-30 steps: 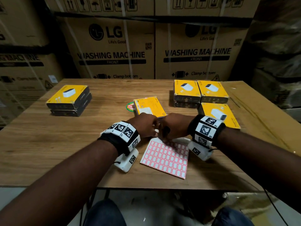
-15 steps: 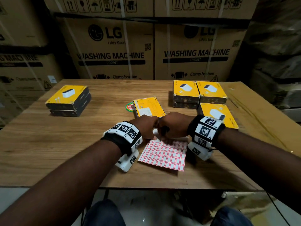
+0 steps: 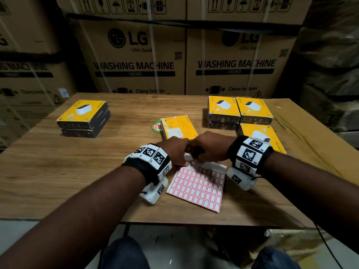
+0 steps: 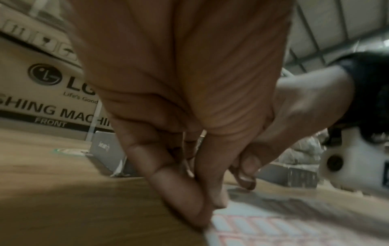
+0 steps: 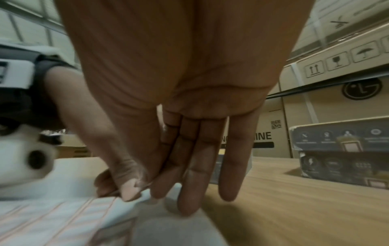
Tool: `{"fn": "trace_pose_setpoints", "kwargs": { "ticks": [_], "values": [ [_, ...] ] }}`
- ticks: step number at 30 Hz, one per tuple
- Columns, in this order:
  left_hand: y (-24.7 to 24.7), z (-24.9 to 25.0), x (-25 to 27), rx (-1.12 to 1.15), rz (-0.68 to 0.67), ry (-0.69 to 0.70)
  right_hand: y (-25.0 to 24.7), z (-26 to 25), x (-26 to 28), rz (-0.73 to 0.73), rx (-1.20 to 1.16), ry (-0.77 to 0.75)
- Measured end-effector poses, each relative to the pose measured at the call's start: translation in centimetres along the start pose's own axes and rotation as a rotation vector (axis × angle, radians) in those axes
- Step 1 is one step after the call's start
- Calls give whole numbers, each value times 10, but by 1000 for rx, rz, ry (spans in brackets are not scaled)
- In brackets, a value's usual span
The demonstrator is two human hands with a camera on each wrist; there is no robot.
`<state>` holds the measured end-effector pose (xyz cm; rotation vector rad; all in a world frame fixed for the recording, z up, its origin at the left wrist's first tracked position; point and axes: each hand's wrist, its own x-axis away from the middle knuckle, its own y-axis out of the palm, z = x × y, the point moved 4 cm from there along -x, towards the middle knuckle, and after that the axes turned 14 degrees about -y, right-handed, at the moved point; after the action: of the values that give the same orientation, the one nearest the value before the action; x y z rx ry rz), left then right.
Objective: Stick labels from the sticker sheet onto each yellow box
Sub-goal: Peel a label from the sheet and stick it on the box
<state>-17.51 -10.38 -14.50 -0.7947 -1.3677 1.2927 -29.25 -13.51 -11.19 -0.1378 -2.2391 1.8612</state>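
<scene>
Head view: both hands meet at the far edge of the sticker sheet (image 3: 196, 186), which lies flat on the wooden table (image 3: 58, 171) nearest the person. The left hand (image 3: 175, 151) presses its fingertips on the sheet's far left corner. The right hand (image 3: 210, 149) pinches thumb and forefinger at that edge, seemingly peeling a label. The sheet is white with rows of red-bordered labels. Beyond it lies one yellow box (image 3: 179, 127); whether it or the stacks either side carry labels cannot be told.
</scene>
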Motion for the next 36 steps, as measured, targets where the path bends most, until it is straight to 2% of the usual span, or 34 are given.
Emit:
{"fn": "trace_pose_setpoints", "kwargs": {
  "ticks": [3, 7, 10, 16, 26, 36],
  "values": [
    [-7, -6, 2, 28, 0, -9, -5, 5, -1, 28, -2, 2],
    [-36, -24, -1, 72, 130, -67, -23, 11, -6, 75, 45, -14],
    [-55, -32, -9, 70, 197, -85, -37, 15, -12, 95, 25, 46],
    [-48, -31, -21, -32, 149, -102, -45, 19, -28, 69, 81, 61],
    [-53, -38, -24, -2, 148, -98, -38, 9, -51, 10, 122, 39],
    [-56, -48, -33, 86, 132, -116, -34, 7, -64, 0, 125, 122]
  ]
}}
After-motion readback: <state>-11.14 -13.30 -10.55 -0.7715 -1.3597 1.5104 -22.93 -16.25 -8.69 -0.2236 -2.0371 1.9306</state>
